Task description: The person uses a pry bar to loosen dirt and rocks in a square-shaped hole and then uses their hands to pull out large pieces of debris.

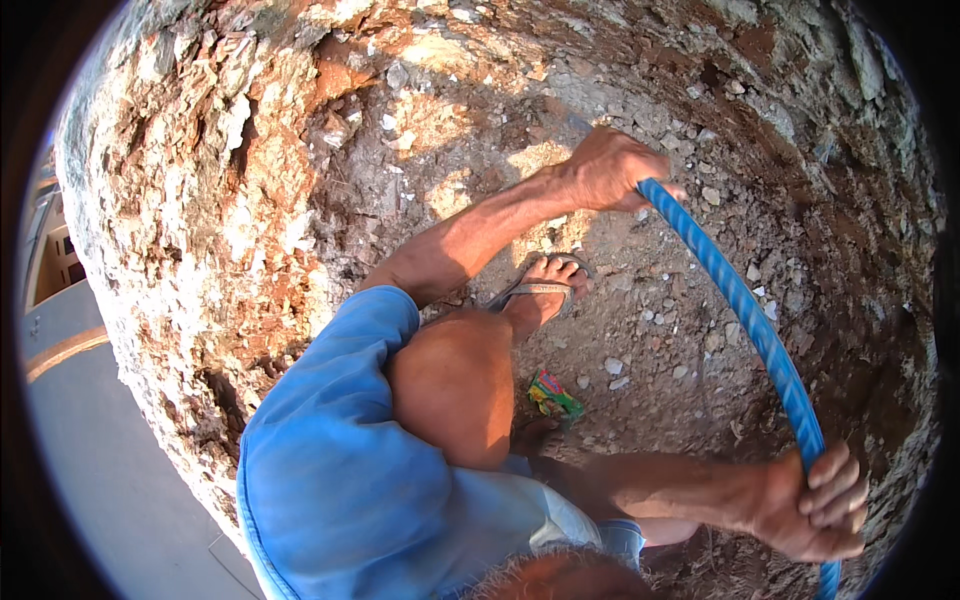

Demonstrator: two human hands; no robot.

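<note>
My left hand (618, 172) is closed around the upper part of a long blue rod (745, 302) with spiral stripes. Farther down, near the lower right rim, my right hand (818, 503) grips the same rod, fingers wrapped round it. The rod looks curved here, and whether it is stiff cannot be told. A short blurred grey piece (578, 124) shows just past my left hand, perhaps the rod's far end. Below my right hand the rod runs out of the picture.
Rough, broken rock and earth (270, 200) rise on the left, with another rugged face (850, 250) on the right. Loose stones (613, 366) litter the ground between. A foot in a sandal (545, 287) stands there, near a crumpled green wrapper (555, 397). A grey surface (100, 430) lies at far left.
</note>
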